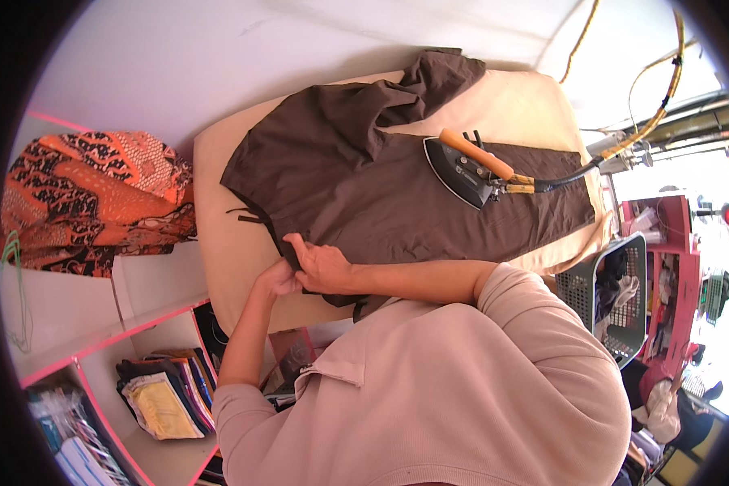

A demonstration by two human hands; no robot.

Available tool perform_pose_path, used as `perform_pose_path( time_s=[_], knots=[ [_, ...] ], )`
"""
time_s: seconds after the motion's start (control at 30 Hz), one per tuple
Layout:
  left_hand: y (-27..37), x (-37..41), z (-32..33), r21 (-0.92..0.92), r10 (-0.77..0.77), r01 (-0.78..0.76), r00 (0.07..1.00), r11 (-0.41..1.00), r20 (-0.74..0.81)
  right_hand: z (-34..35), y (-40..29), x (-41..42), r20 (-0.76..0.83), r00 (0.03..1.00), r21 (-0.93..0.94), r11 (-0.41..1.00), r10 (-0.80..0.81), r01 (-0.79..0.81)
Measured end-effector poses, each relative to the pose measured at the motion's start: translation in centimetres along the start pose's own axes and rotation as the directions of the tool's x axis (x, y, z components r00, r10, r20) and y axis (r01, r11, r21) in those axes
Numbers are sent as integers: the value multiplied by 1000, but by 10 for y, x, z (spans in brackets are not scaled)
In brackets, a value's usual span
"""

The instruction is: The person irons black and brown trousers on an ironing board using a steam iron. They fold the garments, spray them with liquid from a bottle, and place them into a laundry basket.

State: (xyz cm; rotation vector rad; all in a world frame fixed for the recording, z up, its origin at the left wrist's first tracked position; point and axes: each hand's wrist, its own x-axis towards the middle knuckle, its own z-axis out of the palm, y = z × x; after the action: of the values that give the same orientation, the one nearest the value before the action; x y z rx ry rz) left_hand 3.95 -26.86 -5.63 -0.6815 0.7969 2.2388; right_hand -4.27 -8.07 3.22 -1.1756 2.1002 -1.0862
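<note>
A dark brown fabric garment [364, 206], possibly trousers, lies spread over a padded ironing table [243, 267] with a cream cover. My left hand [280, 278] grips its near-left edge, which drops over toward me. Right beside it, my right hand [327, 268] holds the same edge, its index finger reaching forward along the cloth. Thin dark ties stick out from the garment's left border. A steam iron [462, 173] with an orange handle rests on the flat part of the cloth, right of both hands. The far part of the garment is bunched up.
A yellow-wrapped hose [638, 140] runs from the iron to the upper right. Orange batik cloth [103, 188] lies at left, above shelves holding folded clothes [164, 401]. A grey plastic basket [635, 304] with laundry stands right of the table. A white wall [279, 42] borders the far side.
</note>
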Motion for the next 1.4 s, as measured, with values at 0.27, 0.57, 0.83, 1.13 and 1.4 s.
perform_pose_path(
  time_s=[0.27, 0.57, 0.83, 1.13, 1.4],
  knots=[
    [21, 78, 32, 41, -50, 48, 996, 998, 68, -28, -21, -9, -13, 1000, 59, 998, -24, 25],
    [26, 102, 31, 47, -79, 76, 995, 996, 60, -32, -16, -16, 27, 996, 120, 989, -89, 85],
    [26, 107, 30, 45, -78, 76, 996, 996, 49, -33, -10, -18, 147, 982, 235, 969, -115, 78],
    [49, 102, 34, 56, -10, 7, 998, 998, 60, -41, -3, -25, 223, 966, 291, 955, -129, 60],
    [31, 94, 30, 48, -2, 0, 999, 999, 45, -64, 46, -39, -276, 932, 9, 969, -234, 246]
  ],
)
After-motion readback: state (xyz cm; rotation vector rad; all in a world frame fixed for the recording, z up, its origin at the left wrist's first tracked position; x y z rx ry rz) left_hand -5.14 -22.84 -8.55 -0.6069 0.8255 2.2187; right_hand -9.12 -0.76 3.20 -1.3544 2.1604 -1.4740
